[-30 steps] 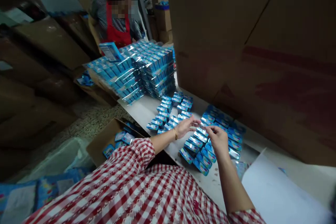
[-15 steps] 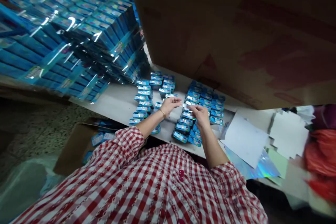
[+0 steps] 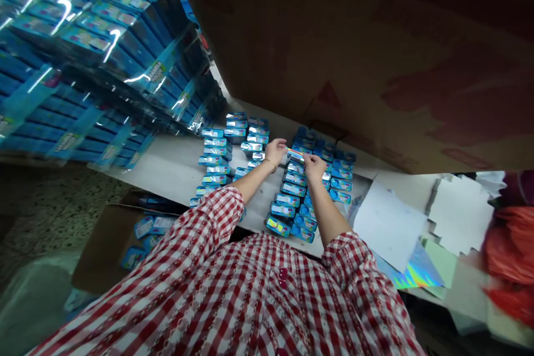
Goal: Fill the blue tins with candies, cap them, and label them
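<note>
A short, shiny strip with rainbow glints (image 3: 295, 153) stretches between my two hands, over the rows of small blue boxes. My left hand (image 3: 276, 151), with a bracelet at its wrist, pinches the strip's left end. The fingers of my right hand (image 3: 315, 167) are closed on the other end. Just below lie blue boxes (image 3: 293, 189) in close rows, with light, shiny labels on several of them. To the left, more blue boxes (image 3: 216, 159) stand in columns, partly hidden by my left arm. Whether the strip touches a box, I cannot tell.
A large cardboard carton (image 3: 354, 67) looms over the table's back. Film-wrapped stacks of blue boxes (image 3: 125, 33) rise at left. White sheets (image 3: 387, 219) and a holographic sheet (image 3: 421, 268) lie at right. An open carton (image 3: 98, 239) holding blue boxes sits below the white table (image 3: 162, 164).
The view has shifted, so the left stacks look larger and closer. My hands have moved slightly away from me, and the strip between them now shows longer and more colourful.
</note>
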### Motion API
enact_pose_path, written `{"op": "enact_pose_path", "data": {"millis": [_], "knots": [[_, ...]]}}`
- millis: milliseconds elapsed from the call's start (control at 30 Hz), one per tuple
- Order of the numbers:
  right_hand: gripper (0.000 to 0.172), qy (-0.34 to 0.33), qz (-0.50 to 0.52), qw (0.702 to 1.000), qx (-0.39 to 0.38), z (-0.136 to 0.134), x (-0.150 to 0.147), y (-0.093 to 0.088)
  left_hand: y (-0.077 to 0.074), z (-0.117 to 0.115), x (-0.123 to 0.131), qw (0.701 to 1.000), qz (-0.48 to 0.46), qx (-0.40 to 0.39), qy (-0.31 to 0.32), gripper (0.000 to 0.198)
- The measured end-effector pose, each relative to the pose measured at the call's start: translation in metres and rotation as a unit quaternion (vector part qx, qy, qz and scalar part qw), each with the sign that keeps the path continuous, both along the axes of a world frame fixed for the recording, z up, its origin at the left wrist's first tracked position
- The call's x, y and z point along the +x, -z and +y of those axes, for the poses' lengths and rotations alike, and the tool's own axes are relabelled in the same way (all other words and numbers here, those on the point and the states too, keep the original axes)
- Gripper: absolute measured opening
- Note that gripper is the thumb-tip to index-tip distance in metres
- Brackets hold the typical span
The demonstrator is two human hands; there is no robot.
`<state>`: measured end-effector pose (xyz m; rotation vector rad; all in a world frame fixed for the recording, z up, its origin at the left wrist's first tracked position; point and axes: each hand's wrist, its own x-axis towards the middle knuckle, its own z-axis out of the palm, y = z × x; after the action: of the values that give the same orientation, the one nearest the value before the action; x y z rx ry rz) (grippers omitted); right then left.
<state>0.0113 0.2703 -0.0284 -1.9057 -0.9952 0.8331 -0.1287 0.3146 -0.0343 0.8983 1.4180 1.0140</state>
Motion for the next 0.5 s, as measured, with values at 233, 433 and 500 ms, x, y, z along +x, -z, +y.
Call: {"op": "enact_pose_path", "data": {"millis": [233, 433, 500], "knots": [[0.031, -0.051, -0.091, 0.994, -0.034, 0.027, 0.012, 0.015, 0.022, 0.022, 0.014, 0.997, 0.070, -0.004, -0.023, 0.037], [0.029, -0.080, -0.123, 0.987, -0.067, 0.031, 0.015, 0.009, 0.028, 0.024, 0.021, 0.990, 0.140, -0.009, -0.023, 0.034], [0.027, -0.095, -0.138, 0.982, -0.084, 0.033, 0.013, 0.006, 0.029, 0.025, 0.023, 0.988, 0.150, -0.014, -0.030, 0.034]]}}
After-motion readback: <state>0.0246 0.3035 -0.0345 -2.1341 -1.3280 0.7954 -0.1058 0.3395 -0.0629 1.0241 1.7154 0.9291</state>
